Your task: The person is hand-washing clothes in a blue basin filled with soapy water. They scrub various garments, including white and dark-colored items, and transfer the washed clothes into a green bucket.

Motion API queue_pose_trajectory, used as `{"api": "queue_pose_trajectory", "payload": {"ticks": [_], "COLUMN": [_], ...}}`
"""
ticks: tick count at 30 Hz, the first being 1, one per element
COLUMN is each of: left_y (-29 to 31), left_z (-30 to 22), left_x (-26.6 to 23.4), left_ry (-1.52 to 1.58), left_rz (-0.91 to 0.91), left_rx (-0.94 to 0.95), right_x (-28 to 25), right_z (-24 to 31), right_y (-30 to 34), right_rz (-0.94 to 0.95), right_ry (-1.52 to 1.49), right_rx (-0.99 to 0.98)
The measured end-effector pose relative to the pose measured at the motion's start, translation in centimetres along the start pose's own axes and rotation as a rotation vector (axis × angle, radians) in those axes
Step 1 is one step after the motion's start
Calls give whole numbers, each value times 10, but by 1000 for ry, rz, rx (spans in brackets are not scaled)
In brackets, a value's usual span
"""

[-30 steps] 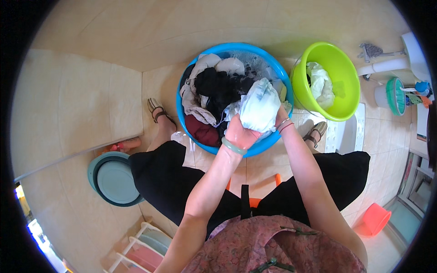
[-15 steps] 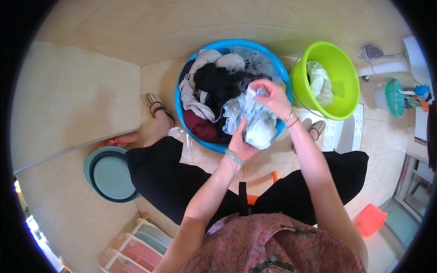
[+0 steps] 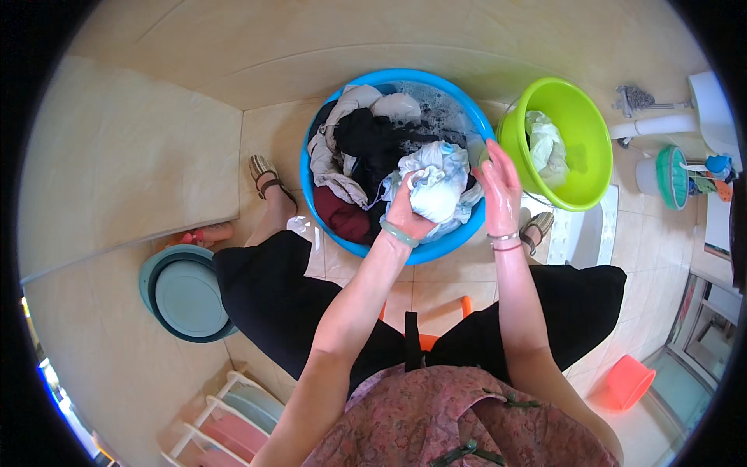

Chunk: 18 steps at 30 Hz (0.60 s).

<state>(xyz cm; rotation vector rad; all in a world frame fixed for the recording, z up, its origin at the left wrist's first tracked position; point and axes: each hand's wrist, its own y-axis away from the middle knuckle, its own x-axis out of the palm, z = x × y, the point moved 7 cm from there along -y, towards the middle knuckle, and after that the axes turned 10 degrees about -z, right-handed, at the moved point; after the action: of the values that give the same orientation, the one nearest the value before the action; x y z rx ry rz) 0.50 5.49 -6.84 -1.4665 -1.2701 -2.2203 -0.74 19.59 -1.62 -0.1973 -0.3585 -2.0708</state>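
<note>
A wet, pale blue and white garment [image 3: 436, 187] is bunched up over the near right part of a round blue tub [image 3: 414, 75]. My left hand [image 3: 408, 216] grips it from the left side, a green bangle at the wrist. Just right of the cloth, my right hand [image 3: 500, 191] is open over the tub's rim, its wet fingers stretched upward. Black cloth [image 3: 372, 146], a light grey garment [image 3: 333, 175] and a maroon piece [image 3: 341, 213] lie soaking in the tub. Sudsy water [image 3: 440, 105] shows at its far right.
Close to the tub's right stands a lime green bucket [image 3: 587, 148] with white cloth [image 3: 548, 152] inside. A grey-green basin [image 3: 189, 300] leans at the left wall, above a white rack [image 3: 208, 416]. An orange-red pail [image 3: 632, 380] sits at lower right. A white pipe [image 3: 657, 126] juts out at right.
My right hand has come off the garment, moving right and opening out. My left hand has shifted slightly up and left, still holding the bunched cloth.
</note>
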Motion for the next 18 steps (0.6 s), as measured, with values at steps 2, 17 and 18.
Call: {"api": "queue_pose_trajectory", "payload": {"ticks": [2, 17, 18], "left_y": [-1, 0, 0], "left_z": [7, -8, -9], "left_x": [3, -19, -22], "left_ry": [19, -552, -559], "left_rz": [43, -229, -213], "left_rx": [-50, 196, 194], "right_x": [2, 28, 30], "right_z": [-28, -33, -30], "right_y": [-13, -22, -19], "right_rz": [138, 78, 115], "right_ry": [-92, -74, -43], "right_rx": [210, 213, 166]}}
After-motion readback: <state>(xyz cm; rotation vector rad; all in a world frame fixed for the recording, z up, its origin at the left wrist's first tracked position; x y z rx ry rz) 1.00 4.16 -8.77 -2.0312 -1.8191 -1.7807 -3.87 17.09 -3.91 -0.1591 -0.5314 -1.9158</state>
